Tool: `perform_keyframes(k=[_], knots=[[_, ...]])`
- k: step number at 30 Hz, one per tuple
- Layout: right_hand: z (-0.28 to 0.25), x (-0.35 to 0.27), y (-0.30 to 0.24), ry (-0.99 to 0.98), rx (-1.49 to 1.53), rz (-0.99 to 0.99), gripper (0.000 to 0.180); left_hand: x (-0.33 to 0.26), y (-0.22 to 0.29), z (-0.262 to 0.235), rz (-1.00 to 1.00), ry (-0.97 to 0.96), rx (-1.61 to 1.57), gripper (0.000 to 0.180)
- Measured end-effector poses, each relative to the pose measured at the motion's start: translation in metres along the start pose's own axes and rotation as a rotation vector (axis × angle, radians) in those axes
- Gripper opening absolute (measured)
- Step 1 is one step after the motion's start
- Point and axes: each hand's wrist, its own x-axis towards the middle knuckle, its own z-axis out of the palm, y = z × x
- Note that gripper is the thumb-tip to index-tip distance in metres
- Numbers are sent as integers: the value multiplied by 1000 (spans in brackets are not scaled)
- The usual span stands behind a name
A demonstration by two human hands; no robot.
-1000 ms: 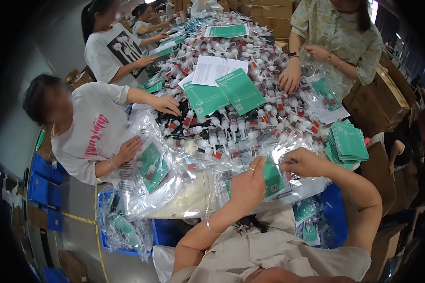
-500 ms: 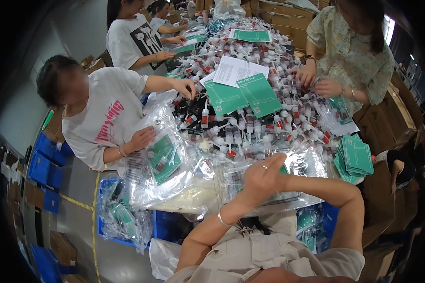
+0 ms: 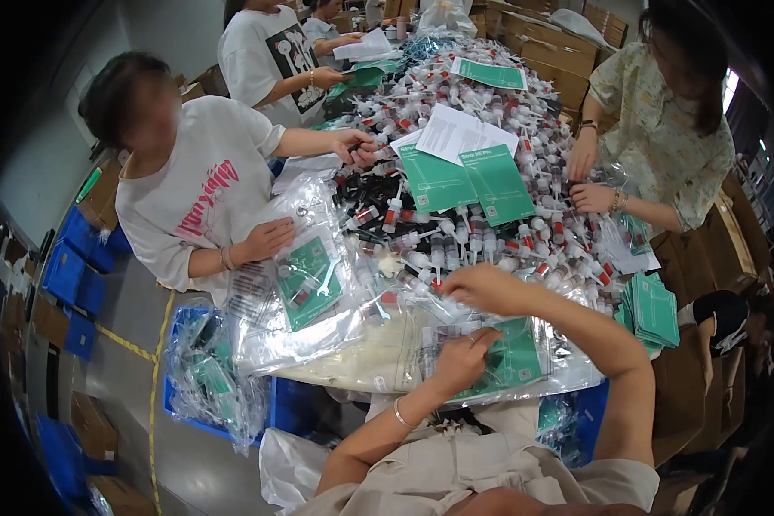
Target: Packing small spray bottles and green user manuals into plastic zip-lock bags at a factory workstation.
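Observation:
In front of me lies a clear plastic bag with a green booklet in or under it. My left hand rests at the booklet's left part, its fingers bent and closed on the bag's film. Above it, my right hand reaches leftward to the near edge of a heap of small bottles with white nozzle tips and red or clear bodies. Its fingertips are drawn together beside the bottles; what they hold, if anything, is hidden.
More green booklets and white printed sheets lie on the heap. A booklet stack stands at right. Co-workers handle items left, far left and right. Blue bins with filled bags sit below the table edge.
My hands, close together before, are now apart: the left is lower on the bag, the right has moved to the bottles. The green booklet in front of me is more exposed.

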Motion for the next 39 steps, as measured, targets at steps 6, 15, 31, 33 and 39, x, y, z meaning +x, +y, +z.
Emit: perform_keyframes(k=[6, 15, 31, 33, 39], knots=[[48, 30, 32, -120, -469, 32, 22, 1, -4, 0, 49, 3, -35, 33], [21, 65, 95, 124, -236, -33, 38, -2, -10, 2, 144, 59, -36, 36], [36, 88, 67, 112, -672, -222, 21, -2, -9, -1, 124, 49, -26, 35], [42, 88, 63, 112, -570, -227, 27, -3, -9, -1, 109, 33, -25, 32], [62, 107, 59, -13, -654, -316, 22, -1, -4, -3, 115, 15, 1, 32]])
